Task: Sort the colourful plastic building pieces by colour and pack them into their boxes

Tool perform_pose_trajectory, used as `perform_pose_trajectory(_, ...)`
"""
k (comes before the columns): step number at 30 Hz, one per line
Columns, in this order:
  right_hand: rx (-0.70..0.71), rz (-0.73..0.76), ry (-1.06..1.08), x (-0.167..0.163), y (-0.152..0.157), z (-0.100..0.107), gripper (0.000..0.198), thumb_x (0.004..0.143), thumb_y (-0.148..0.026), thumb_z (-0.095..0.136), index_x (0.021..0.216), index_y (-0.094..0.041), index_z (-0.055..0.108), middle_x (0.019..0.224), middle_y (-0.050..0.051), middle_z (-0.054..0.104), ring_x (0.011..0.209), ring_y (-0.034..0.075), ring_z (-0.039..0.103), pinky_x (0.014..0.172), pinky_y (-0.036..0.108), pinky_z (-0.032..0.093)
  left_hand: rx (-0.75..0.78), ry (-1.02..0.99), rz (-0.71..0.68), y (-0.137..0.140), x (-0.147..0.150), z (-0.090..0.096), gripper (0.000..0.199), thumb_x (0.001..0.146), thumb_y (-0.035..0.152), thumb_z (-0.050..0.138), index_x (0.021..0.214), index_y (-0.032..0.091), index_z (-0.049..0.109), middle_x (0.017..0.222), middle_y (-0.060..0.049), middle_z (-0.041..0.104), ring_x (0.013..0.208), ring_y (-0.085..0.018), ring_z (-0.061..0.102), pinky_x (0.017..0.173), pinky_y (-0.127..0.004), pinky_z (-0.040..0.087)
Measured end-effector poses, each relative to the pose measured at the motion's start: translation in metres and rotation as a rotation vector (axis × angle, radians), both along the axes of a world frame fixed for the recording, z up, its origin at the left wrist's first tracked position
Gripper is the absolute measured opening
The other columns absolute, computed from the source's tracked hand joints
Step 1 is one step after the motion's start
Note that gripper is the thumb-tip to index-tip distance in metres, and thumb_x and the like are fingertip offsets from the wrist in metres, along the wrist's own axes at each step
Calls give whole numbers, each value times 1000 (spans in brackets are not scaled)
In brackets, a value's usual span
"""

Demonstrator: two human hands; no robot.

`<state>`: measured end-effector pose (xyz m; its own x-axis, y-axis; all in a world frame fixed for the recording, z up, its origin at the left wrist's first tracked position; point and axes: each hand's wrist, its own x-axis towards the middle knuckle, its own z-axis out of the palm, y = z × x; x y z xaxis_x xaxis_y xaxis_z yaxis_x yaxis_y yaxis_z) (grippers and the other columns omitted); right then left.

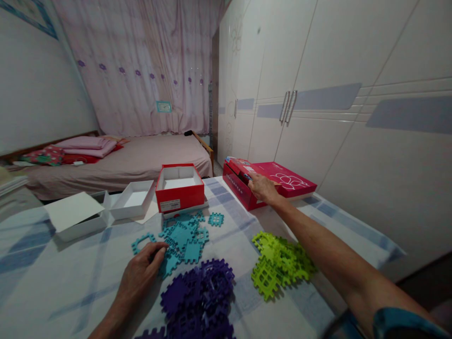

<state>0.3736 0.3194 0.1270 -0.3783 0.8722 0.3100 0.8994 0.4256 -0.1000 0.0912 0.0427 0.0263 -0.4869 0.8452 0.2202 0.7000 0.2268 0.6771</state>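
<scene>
My left hand [146, 263] rests on the cloth with curled fingers, at the left edge of a heap of teal interlocking plastic tiles [182, 235]. Whether anything is in those fingers is hidden. Stretched far forward, my right hand [263, 188] is at the near side of a magenta-red box [239, 187]. Its fingers are closed at the box's upper edge, with a small bluish bit by the fingertips that I cannot make out. Purple tiles [201, 299] lie in a pile closest to me. Lime-green tiles [278, 263] are heaped beneath my right forearm.
An open red shoebox-like box [180, 188] stands behind the teal heap. Left of it are an open white box [132, 200] and another white box [77, 216] with a tilted lid. Beyond the table are a bed [151, 153] and a white wardrobe [318, 61].
</scene>
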Motion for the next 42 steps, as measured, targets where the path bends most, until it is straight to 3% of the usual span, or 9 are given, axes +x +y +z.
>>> perform_pose_trajectory(5,6,14,-105,-3,-1,-13,47,98,-38,26,141,-27,40,135,17,50,121,34,48,94,59,38,11,5,-22,1,-2,-1,38,79,50,47,89,23,72,93,-4,74,84,-22,68,76,-28,51)
perform_pose_trajectory(10,-89,122,-261,5,5,-14,50,98,-47,16,138,-35,43,155,7,28,136,35,29,100,67,28,20,-7,-9,2,2,3,37,78,48,46,87,22,71,90,-4,73,82,-21,67,75,-28,51)
perform_pose_trajectory(21,-189,144,-260,2,2,-8,68,91,-63,32,146,-22,33,152,16,32,138,40,28,102,68,26,21,21,-18,3,2,2,36,79,47,46,87,23,71,89,-3,73,81,-21,68,75,-28,51)
perform_pose_trajectory(24,-37,129,-155,-6,-9,-3,62,92,-54,40,142,-17,39,153,18,30,138,39,28,105,65,26,36,19,-32,2,4,5,35,79,45,45,87,22,71,90,-3,73,83,-21,67,77,-29,51)
perform_pose_trajectory(27,120,275,34,-33,-31,2,54,92,-34,47,140,-12,39,148,20,35,136,31,34,108,51,32,37,7,-37,1,5,6,35,80,44,44,89,22,70,92,-4,73,85,-21,67,79,-30,51)
perform_pose_trajectory(30,11,567,155,-78,-56,3,54,88,-26,52,139,-12,40,143,18,41,124,24,49,102,38,41,31,-7,-34,2,5,4,36,81,44,43,90,21,70,93,-5,73,87,-22,67,81,-30,50)
perform_pose_trajectory(33,-75,720,172,-128,-73,-3,60,84,-23,58,139,-14,39,147,18,36,123,25,51,101,40,43,28,-23,-43,2,4,1,37,81,45,43,91,21,69,95,-5,73,89,-22,66,83,-31,49)
perform_pose_trajectory(37,-164,687,202,-177,-80,-14,59,81,-24,60,136,-16,40,140,17,42,118,28,54,99,43,44,23,-42,-42,2,5,0,37,82,45,43,92,21,69,96,-6,72,91,-22,65,83,-32,48)
perform_pose_trajectory(42,-210,410,335,-192,-84,-2,53,77,-51,66,114,-14,53,123,16,50,107,28,57,90,43,48,13,-40,-17,1,7,4,38,81,46,43,92,21,69,98,-6,72,92,-23,65,83,-32,47)
